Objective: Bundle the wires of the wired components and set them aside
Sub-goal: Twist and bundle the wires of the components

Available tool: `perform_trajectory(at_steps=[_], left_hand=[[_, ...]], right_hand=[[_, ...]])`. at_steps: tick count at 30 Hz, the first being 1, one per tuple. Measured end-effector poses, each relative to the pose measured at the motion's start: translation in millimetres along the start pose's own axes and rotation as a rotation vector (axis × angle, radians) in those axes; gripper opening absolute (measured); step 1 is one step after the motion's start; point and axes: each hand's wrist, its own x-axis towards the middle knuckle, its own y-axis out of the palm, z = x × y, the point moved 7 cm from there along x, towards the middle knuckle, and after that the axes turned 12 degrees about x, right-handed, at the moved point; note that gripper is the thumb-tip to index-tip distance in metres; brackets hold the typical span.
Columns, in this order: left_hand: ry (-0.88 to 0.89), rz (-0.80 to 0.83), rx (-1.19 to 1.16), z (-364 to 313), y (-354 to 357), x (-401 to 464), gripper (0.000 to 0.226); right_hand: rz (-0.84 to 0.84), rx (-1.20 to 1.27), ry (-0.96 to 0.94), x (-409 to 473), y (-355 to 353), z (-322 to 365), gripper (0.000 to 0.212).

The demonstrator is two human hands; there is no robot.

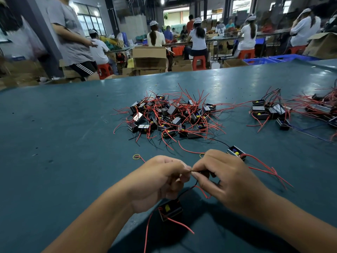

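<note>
My left hand (160,178) and my right hand (224,178) meet fingertip to fingertip above the table and pinch the thin wires between them. A small black component (170,209) with a yellow part hangs by its red and black wires below my left hand. Its loose red wire trails toward the near edge. A second component (236,152) lies just beyond my right hand, its red wires running right. A tangled heap of components (169,115) with red and black wires sits at mid-table.
A second group of components (269,111) lies to the right, with more at the right edge. A yellow rubber band (136,156) lies left of my hands on the green table (63,134). People sit and stand at benches beyond the far edge.
</note>
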Motion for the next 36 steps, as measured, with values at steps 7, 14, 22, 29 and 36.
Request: perform_trajectory(at_steps=[7, 14, 22, 29, 36], left_hand=[[0.428, -0.349, 0.525, -27.2, -18.0, -2.8, 0.006], [0.818, -0.495, 1.017, -42.6, -15.2, -16.7, 0.015], [0.912, -0.500, 0.991, -44.0, -14.1, -16.7, 0.017], [0.907, -0.490, 1.037, -46.1, -9.2, -18.0, 0.019], [0.625, -0.313, 0.706, -32.4, -6.7, -7.4, 0.020]], right_hand=[[-0.064, 0.134, 0.153, -3.2, -4.0, -16.2, 0.007], [-0.112, 0.262, 0.231, -4.0, -7.0, -19.8, 0.006], [-0.103, 0.279, 0.216, -4.7, -6.5, -18.8, 0.006], [-0.089, 0.252, 0.173, -3.8, -6.4, -14.7, 0.006], [-0.067, 0.147, 0.093, -3.0, -8.0, -8.3, 0.005]])
